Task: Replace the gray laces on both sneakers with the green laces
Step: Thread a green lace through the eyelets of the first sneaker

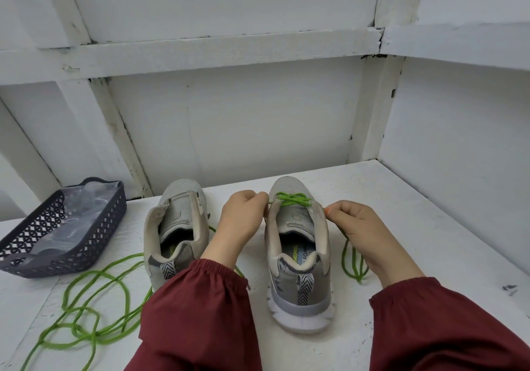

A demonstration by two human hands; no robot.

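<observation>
Maroon sleeves point(198, 313) up front: left hand point(241, 221) and right hand point(370, 235) each pinch the green lace point(292, 199) either side of the right sneaker point(301, 299) (only toe-end eyelets laced). Left sneaker point(177, 212) sits unlaced beside it, with another green lace point(94, 307) loose on the surface point(430, 227).

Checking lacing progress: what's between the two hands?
Head view: the front of the right sneaker, with the green lace crossed through its eyelets. The left hand and right hand each pinch the lace beside it.
</observation>
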